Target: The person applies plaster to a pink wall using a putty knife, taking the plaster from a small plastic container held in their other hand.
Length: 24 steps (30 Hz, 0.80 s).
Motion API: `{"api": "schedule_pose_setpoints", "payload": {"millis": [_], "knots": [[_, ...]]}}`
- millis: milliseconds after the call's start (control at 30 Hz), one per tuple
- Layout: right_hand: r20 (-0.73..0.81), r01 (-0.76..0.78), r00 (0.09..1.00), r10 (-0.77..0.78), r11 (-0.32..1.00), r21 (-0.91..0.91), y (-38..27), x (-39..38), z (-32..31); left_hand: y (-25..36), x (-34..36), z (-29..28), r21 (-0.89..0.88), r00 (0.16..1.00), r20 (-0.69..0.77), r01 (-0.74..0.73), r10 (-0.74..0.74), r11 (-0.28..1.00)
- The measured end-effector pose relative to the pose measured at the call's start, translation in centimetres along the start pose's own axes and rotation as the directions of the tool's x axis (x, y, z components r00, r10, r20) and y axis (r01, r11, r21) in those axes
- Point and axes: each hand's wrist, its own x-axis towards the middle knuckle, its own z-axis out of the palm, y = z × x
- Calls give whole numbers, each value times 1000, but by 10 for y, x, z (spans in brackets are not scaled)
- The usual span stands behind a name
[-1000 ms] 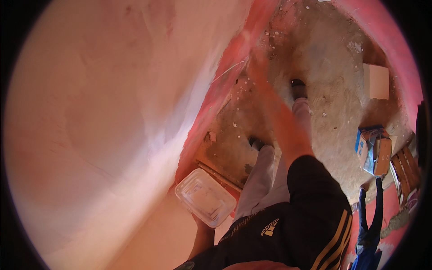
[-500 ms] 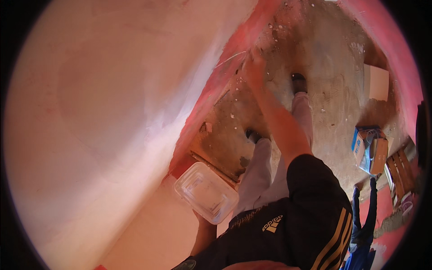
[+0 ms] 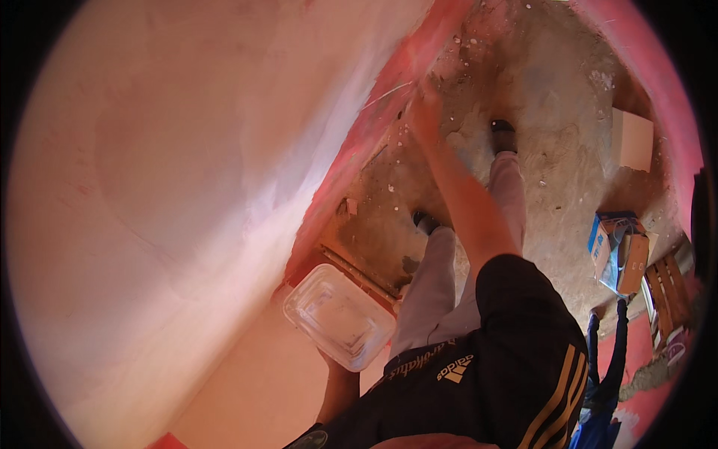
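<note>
My left hand (image 3: 340, 364) is under a clear, shallow rectangular plastic container (image 3: 340, 314), gripping it near the wall's corner. Whitish smears mark its inside; most of my fingers are hidden beneath it. My right arm reaches far forward and low. The right hand (image 3: 424, 112), somewhat blurred, is closed at the red band (image 3: 336, 176) along the bottom of the left wall. From it a thin, pale-edged tool (image 3: 387, 94) runs leftward against that band, seen almost edge-on, so its kind is unclear.
The pale plastered wall (image 3: 187, 150) fills the left side. Specks and debris dot the rough floor (image 3: 557, 179) around my feet. On the right are a white block-like box (image 3: 634, 140), an open cardboard box (image 3: 621, 251), wooden slats (image 3: 668, 292) and dark-blue clothing (image 3: 598, 404).
The container has tipped slightly and shifted a little left. My right hand stays at the red band with the thin tool, almost unmoved. The whole view has shifted slightly.
</note>
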Motion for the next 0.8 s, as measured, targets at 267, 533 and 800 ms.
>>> {"api": "schedule_pose_setpoints", "payload": {"millis": [267,533,800], "knots": [[313,38,947,-76,991,126,3,-176,45,-3,2,-2,1,1000,-15,-9,9,1000],[-18,69,997,-72,989,-134,14,54,-21,-2,0,-4,-5,1000,-6,-9,9,1000],[183,80,980,-74,997,-25,5,-98,42,5,9,6,8,1000,-2,-2,2,1000]]}}
